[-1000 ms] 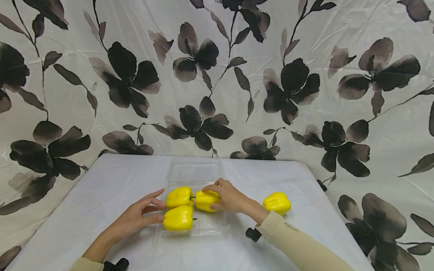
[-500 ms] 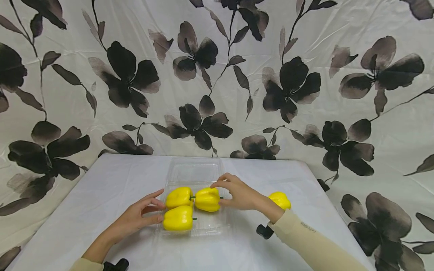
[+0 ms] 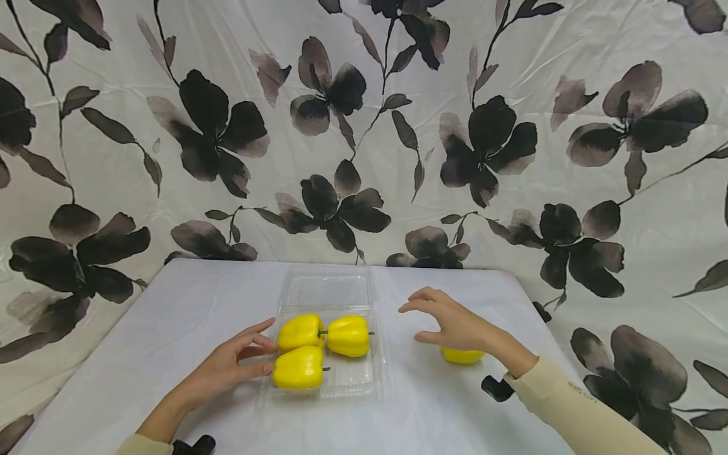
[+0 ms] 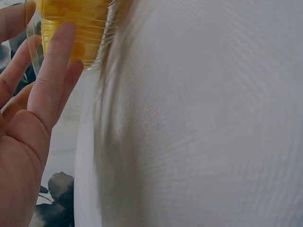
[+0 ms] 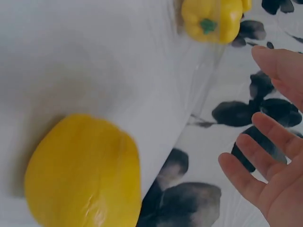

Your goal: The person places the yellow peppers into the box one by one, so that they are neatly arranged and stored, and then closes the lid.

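Three yellow bell peppers lie in a clear plastic clamshell container: a rear-left pepper, a front-left pepper and a right pepper. My left hand rests at the container's left wall with fingers spread. In the left wrist view, its relaxed fingers touch the clear side, behind which yellow shows. My right hand is in the air right of the container, fingers apart and holding nothing. Below it a fourth bell pepper lies on the table, partly hidden by the hand; the right wrist view shows this pepper large.
The container's hinged lid lies folded back behind it on the white-covered table. A floral curtain hangs behind the table's far edge. Dark wrist-camera parts show under both sleeves.
My right hand has let go of the right pepper in the container and moved right, over the pepper on the table. The left hand has stayed at the container's side.
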`<state>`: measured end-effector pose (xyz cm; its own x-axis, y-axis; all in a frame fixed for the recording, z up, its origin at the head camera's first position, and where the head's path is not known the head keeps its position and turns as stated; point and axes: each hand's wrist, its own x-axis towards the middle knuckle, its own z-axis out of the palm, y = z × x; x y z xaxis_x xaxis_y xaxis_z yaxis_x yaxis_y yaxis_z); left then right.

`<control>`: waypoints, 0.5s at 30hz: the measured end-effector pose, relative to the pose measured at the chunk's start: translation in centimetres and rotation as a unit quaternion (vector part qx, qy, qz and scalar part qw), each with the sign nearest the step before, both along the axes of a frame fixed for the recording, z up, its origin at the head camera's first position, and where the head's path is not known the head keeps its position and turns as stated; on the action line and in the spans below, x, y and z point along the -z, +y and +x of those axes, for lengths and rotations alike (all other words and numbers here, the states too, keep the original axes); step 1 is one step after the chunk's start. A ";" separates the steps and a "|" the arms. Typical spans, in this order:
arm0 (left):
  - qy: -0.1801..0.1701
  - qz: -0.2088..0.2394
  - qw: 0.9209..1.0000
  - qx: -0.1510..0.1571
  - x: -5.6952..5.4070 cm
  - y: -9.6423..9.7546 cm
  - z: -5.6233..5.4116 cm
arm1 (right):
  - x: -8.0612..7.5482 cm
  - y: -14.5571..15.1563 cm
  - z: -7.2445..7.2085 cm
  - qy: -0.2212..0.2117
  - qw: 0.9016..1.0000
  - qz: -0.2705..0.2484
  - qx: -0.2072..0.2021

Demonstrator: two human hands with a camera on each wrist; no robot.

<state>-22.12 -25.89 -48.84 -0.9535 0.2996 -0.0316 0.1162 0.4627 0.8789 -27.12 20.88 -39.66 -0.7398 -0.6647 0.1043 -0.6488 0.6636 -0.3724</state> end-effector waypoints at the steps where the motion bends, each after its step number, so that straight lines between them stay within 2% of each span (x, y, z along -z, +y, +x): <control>1: -0.001 -0.001 1.000 0.001 0.0 0.0 0.0 | 0.0 0.6 0.0 0.003 1.000 -0.001 0.000; 7: 0.002 0.005 1.000 0.005 0.0 0.0 -0.1 | 0.4 3.8 0.0 0.009 1.000 -0.005 0.002; 15: -0.006 0.002 1.000 -0.001 -0.2 0.1 0.1 | 0.9 6.8 -0.1 -0.026 0.999 -0.002 0.019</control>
